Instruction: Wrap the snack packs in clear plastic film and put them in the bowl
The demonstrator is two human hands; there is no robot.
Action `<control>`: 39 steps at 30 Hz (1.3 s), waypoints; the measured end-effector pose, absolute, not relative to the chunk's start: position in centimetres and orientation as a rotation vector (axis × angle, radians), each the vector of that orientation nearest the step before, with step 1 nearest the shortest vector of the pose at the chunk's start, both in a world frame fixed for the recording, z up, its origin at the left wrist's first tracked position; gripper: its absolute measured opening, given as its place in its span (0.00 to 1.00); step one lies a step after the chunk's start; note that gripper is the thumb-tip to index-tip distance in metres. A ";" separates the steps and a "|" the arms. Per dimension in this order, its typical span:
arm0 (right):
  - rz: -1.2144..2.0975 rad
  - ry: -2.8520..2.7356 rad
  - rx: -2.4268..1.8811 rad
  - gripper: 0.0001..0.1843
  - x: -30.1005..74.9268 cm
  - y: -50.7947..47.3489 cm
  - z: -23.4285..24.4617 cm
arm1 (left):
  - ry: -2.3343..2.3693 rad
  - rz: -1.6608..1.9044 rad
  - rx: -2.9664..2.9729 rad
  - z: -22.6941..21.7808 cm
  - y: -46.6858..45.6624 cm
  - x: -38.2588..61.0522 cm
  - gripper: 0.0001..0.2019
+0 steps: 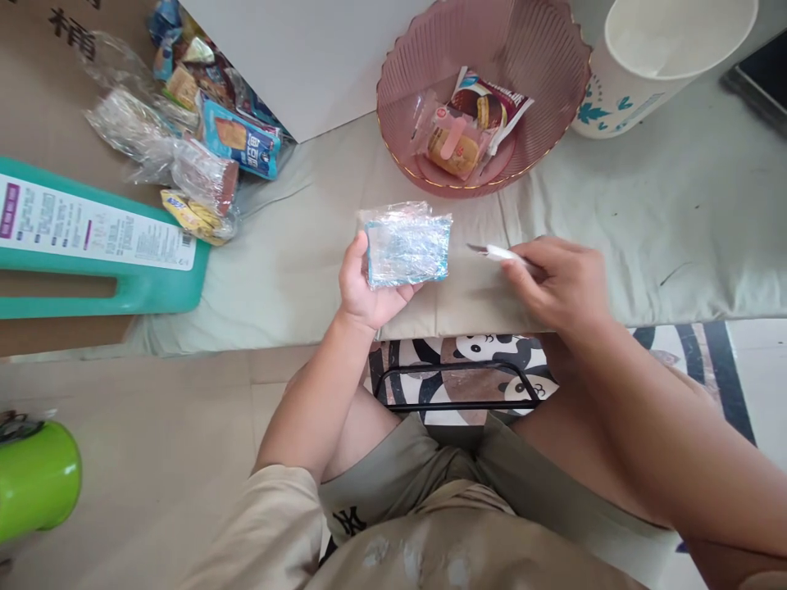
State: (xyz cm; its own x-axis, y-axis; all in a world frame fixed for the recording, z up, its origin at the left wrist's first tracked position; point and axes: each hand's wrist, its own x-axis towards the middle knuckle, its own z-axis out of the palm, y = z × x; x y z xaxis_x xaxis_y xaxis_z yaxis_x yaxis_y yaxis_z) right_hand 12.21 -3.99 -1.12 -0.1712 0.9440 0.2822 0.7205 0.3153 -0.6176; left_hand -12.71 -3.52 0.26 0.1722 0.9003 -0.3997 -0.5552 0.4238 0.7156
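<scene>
My left hand [364, 288] is closed on a small snack packet [407, 243] in clear, shiny wrap with blue edges, held up over the pale cloth. My right hand [561, 283] is to its right, fingers pinched round a small white-handled tool with a thin metal tip [495, 251] that points left toward the packet. A gap remains between tip and packet. Beyond them stands a pink ribbed bowl [553, 74] with a few wrapped snacks [468, 123] inside.
A heap of wrapped snacks [202, 139] lies at the back left beside a teal box [92, 246]. A white patterned cup [652, 65] stands at the back right, with a dark flat object at the right edge. A green container [34, 479] sits at the lower left. My knees and a panda-print stool [467, 369] are below.
</scene>
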 end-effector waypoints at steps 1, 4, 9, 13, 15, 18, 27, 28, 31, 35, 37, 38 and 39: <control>0.378 -1.922 -1.514 0.17 12.6 -3.7 -1.3 | 0.899 1.086 0.461 0.2 -3.4 -12.7 0.34; 0.265 -1.925 -1.593 0.17 13.5 -3.0 -1.9 | 0.879 1.075 0.521 0.1 -3.3 -12.4 0.33; 0.279 -2.054 -1.634 0.17 14.0 -2.6 -2.3 | 0.935 1.113 0.749 -0.7 -3.9 -10.8 0.22; 0.237 -2.054 -1.718 0.18 14.3 -2.5 -2.4 | 1.280 1.199 1.215 -1.6 -4.0 -10.0 0.19; 0.247 -2.047 -1.746 0.17 14.6 -2.2 -2.5 | 1.457 1.162 1.366 -1.9 -3.8 -10.3 0.18; 0.237 -2.028 -1.782 0.16 15.3 -1.7 -3.0 | 1.683 1.043 1.520 -2.4 -3.3 -11.4 0.24; 0.113 -1.904 -1.548 0.16 14.3 -1.8 -2.6 | 1.477 1.111 2.194 -3.6 -2.7 -11.9 0.20; 0.180 -1.937 -1.495 0.16 13.5 -1.9 -2.6 | 1.428 1.090 2.224 -3.6 -2.7 -11.6 0.22; 0.348 -2.041 -1.373 0.18 11.1 -1.6 -2.7 | 1.381 1.054 2.255 -3.6 -2.7 -11.3 0.27; 0.441 -2.037 -1.356 0.21 9.4 -1.4 -2.8 | 1.333 1.080 2.252 -3.5 -2.6 -11.8 0.23; 0.487 -1.969 -1.344 0.21 9.2 -1.9 -2.7 | 1.304 1.114 2.257 -3.5 -2.6 -12.1 0.17; 0.513 -1.934 -1.331 0.20 9.2 -2.3 -2.6 | 1.299 1.129 2.264 -3.6 -2.6 -12.2 0.13; 0.537 -1.907 -1.314 0.19 9.2 -2.7 -2.5 | 1.302 1.143 2.275 -3.7 -2.6 -12.3 0.11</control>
State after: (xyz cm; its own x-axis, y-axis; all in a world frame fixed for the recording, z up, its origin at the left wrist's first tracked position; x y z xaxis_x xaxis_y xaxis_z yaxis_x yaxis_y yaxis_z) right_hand 9.18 -2.68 -2.53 -0.1957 0.9199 0.3399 0.6074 0.3859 -0.6944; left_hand -12.28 -2.64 -3.72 0.2804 0.8215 0.4965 0.5987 -0.5540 0.5785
